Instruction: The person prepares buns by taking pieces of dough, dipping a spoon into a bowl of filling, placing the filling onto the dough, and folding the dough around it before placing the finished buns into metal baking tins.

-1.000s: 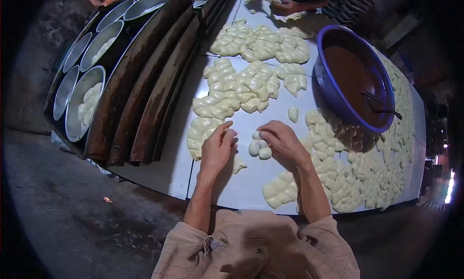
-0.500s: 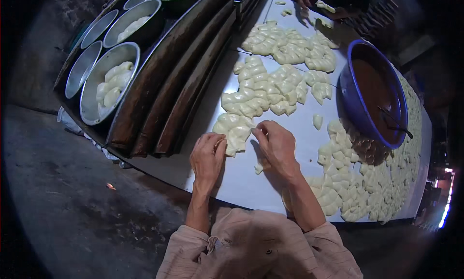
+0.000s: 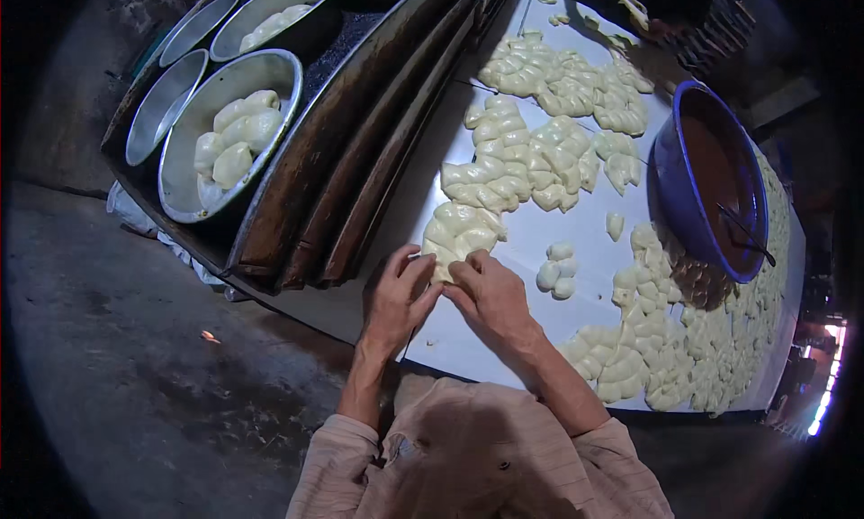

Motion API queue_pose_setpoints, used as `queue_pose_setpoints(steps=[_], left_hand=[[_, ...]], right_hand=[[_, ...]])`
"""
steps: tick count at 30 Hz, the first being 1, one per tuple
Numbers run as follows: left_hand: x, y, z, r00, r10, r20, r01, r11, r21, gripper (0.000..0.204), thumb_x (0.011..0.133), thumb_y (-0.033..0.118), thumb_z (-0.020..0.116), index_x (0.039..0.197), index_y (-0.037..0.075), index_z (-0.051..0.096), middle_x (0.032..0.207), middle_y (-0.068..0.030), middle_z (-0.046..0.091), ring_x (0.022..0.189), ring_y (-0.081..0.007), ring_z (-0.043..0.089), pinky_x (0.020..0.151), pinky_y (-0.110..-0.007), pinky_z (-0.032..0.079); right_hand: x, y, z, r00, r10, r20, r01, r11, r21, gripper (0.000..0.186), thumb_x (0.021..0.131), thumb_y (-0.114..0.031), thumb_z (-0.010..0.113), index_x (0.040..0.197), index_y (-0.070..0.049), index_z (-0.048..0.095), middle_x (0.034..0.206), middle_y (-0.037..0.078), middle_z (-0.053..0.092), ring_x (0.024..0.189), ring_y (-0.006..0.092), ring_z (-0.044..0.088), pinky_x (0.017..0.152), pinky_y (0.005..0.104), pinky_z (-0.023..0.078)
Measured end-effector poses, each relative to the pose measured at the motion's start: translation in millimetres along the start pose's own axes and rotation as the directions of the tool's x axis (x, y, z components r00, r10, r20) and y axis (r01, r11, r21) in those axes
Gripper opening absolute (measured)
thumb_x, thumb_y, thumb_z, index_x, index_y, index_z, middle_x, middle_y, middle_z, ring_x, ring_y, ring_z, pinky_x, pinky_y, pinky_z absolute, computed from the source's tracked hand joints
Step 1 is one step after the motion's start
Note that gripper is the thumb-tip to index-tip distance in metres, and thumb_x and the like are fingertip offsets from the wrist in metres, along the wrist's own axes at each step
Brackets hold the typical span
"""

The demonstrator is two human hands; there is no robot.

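Left hand [image 3: 393,296] and right hand [image 3: 493,294] close together at near end of pale dough slab [image 3: 457,231], which lies on white surface [image 3: 527,238]. Right thumb and fingers narrowed on dough edge; left fingers bent against it, cannot tell whether gripping. Cluster of whitish balls [image 3: 558,272] right of hands. Purple basin [image 3: 669,179] beyond, brown contents [image 3: 715,155]. Oval metal tins [image 3: 185,155] at left.

On the surface [image 3: 531,236] a bare lane runs from the near edge between two dough spreads [image 3: 621,362], interrupted by dough balls [image 3: 549,276]; a basin [image 3: 667,173] bars the right side, dark boards [image 3: 313,155] the left.
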State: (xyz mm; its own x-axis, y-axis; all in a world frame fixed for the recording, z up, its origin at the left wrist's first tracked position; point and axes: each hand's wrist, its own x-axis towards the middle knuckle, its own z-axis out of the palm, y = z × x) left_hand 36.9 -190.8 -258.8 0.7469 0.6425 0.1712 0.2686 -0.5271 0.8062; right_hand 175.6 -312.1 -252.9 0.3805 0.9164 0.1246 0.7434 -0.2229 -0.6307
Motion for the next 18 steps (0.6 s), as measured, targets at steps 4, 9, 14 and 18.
queue_pose_setpoints(steps=[4,9,14,18], left_hand=[[-8,-16,0,0.995,0.093,0.042,-0.095,0.995,0.042,0.031,0.08,0.009,0.079,0.108,0.001,0.068,0.109,-0.0117,0.064,0.097,-0.0295,0.063,0.082,-0.037,0.053],[-3,-15,3,0.981,0.19,0.042,-0.194,0.973,0.129,0.026,0.08,0.011,0.079,0.102,0.002,0.071,0.105,-0.012,0.069,0.095,-0.0292,0.065,0.08,-0.039,0.054],[-5,-11,-2,0.977,0.215,0.016,-0.215,0.976,0.046,0.019,0.079,0.005,0.075,0.098,0.003,0.072,0.095,-0.0111,0.073,0.083,-0.0281,0.068,0.077,-0.037,0.053],[-15,-4,-8,0.962,0.258,0.086,-0.263,0.964,0.049,0.02,0.078,0.009,0.076,0.097,0.004,0.072,0.089,-0.0085,0.073,0.079,-0.0247,0.07,0.071,-0.034,0.052]], right_hand=[[-4,7,2,0.997,0.006,-0.072,-0.002,0.999,0.051,0.017,0.086,-0.016,0.07,0.1,-0.007,0.067,0.093,0.012,0.06,0.078,0.0313,0.064,0.067,0.0419,0.052],[-14,-9,4,0.972,0.121,-0.199,-0.092,0.985,0.147,0.015,0.087,-0.013,0.069,0.1,-0.006,0.069,0.097,0.012,0.063,0.078,0.0304,0.067,0.067,0.0392,0.054],[-17,-8,10,0.988,-0.025,-0.154,0.029,0.999,0.024,0.032,0.083,-0.016,0.072,0.114,-0.009,0.065,0.1,0.01,0.063,0.083,0.0285,0.065,0.068,0.039,0.052],[-8,-4,25,0.98,-0.143,-0.139,0.129,0.986,-0.105,0.04,0.077,-0.017,0.073,0.115,-0.011,0.063,0.097,0.009,0.063,0.08,0.026,0.063,0.065,0.038,0.05]])
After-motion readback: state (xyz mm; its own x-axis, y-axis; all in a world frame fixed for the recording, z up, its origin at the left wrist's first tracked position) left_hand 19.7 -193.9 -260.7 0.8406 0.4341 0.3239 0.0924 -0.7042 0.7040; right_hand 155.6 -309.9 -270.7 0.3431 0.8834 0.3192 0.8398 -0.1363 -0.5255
